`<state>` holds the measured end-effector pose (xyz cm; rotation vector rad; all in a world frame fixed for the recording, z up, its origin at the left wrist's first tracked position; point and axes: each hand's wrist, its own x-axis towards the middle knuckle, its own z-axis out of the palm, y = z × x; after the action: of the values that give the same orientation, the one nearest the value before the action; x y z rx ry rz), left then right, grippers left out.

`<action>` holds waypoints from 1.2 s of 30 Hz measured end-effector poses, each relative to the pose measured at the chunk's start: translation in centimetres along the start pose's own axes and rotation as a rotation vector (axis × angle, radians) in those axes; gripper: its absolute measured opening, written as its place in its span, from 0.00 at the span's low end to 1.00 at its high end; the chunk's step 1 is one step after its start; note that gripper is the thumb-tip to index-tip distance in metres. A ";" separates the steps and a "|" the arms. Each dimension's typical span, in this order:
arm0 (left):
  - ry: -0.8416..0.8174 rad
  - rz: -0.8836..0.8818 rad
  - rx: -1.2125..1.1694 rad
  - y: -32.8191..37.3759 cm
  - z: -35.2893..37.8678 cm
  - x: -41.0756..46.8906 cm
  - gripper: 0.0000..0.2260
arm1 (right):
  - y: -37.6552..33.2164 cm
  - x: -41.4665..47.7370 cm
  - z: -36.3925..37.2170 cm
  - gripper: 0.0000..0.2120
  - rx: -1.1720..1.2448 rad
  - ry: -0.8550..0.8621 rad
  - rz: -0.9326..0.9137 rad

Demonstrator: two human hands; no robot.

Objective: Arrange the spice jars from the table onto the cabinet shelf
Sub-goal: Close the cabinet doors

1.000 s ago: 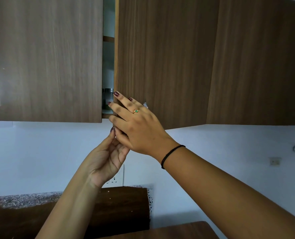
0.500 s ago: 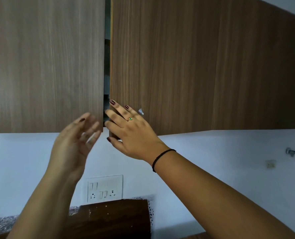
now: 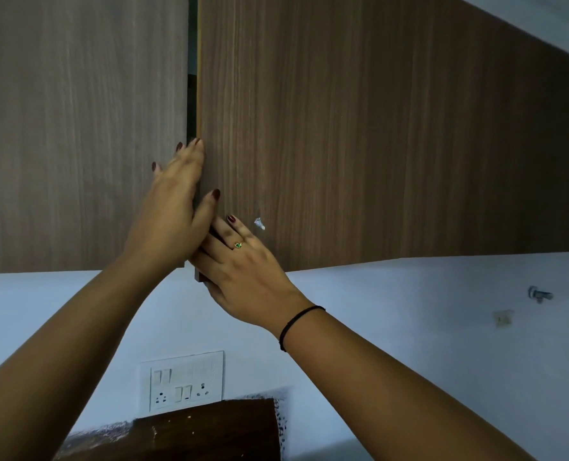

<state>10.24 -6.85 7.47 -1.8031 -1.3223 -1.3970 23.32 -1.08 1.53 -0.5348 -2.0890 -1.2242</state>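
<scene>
No spice jar shows in the head view. The right cabinet door (image 3: 359,128) stands almost shut, leaving a narrow dark gap (image 3: 192,61) beside the left door (image 3: 76,128). My left hand (image 3: 173,207) lies with straight fingers along the right door's left edge, its thumb on the door's front. My right hand (image 3: 243,271) holds that door's lower left corner, fingers on the front and the thumb side under the corner. Its fingertips are partly hidden behind my left hand.
Under the cabinets runs a white wall with a switch and socket plate (image 3: 183,380). A dark wooden board (image 3: 203,430) leans below it. A small metal fitting (image 3: 539,294) sticks out of the wall at the right.
The door has swung nearly shut and the jar seen inside is now hidden. My left hand rose from below to the door's edge. My right hand stayed on the corner.
</scene>
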 end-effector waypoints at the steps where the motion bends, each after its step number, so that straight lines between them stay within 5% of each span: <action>1: 0.001 -0.006 -0.002 0.0 -0.1 0.1 0.28 | 0.1 0.0 0.0 0.25 0.005 -0.003 -0.007; 13: 0.002 0.126 0.176 -1.8 0.5 0.7 0.31 | -0.1 -2.4 1.7 0.33 0.070 -0.047 0.123; 28: 0.009 0.379 0.709 -5.2 1.6 1.2 0.30 | -2.8 -3.1 4.6 0.40 0.108 -0.132 0.307; 36: 0.004 0.366 0.743 -7.0 3.0 1.3 0.30 | -3.6 -2.4 6.6 0.42 0.168 -0.139 0.356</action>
<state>5.25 -0.99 6.39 -1.4173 -1.2057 -0.5919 20.60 2.93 -4.73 -0.8895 -2.0718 -0.8215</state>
